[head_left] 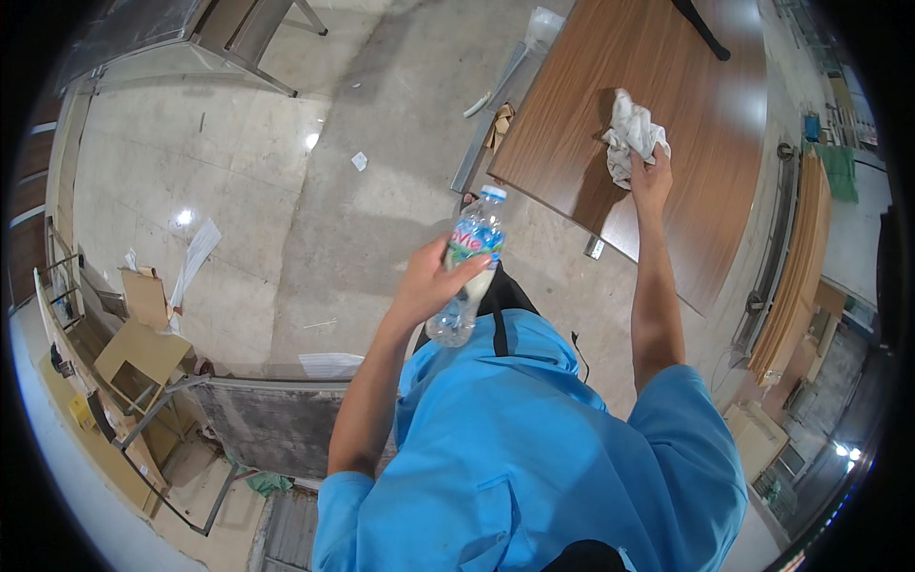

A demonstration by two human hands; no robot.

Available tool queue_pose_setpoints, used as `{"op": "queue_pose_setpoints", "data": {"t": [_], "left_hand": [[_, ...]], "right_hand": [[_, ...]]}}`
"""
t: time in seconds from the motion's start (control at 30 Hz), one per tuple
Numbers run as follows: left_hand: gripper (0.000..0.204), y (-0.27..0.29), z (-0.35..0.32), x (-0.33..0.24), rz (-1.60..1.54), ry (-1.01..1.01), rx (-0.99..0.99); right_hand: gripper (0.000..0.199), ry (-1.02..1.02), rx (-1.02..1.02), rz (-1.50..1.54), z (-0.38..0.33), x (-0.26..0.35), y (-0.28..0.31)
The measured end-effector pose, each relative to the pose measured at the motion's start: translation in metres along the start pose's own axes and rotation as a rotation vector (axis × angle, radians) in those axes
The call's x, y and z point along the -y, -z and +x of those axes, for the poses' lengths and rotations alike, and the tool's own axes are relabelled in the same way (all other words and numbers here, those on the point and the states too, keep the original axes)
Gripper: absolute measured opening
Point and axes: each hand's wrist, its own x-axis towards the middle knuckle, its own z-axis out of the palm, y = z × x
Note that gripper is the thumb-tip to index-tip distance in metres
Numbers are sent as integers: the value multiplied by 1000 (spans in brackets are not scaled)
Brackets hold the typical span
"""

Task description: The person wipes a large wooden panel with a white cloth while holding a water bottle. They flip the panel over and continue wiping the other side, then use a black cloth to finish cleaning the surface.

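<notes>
My left hand [436,283] is wrapped round a clear plastic water bottle [460,303] with a blue and white cap and a coloured label. The bottle is tilted a little and held in front of my body, off the near left corner of the table. My right hand [652,178] grips a crumpled white cloth [632,133] over the brown wood-grain tabletop [562,143]. Whether the cloth presses on the surface I cannot tell. How much liquid the bottle holds is not clear.
A black strap-like object [703,30] lies at the table's far end. Stacked wooden boards [796,272] stand on the right. Cardboard [145,300] and a metal-framed rack [172,400] are at the left. Paper scraps [358,161] litter the concrete floor.
</notes>
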Motion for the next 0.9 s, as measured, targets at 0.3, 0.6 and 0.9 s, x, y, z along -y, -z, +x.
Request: {"op": "queue_pose_setpoints", "data": {"t": [0.3, 0.6, 0.9], "left_hand": [[43, -27, 38, 3, -215, 248, 86], [44, -18, 41, 9, -159, 221, 99], [38, -4, -23, 15, -209, 61, 16]], "right_hand": [[45, 203, 116, -120, -25, 14, 3], [38, 215, 345, -31, -50, 83, -35], [40, 458, 431, 0, -47, 140, -65]]}}
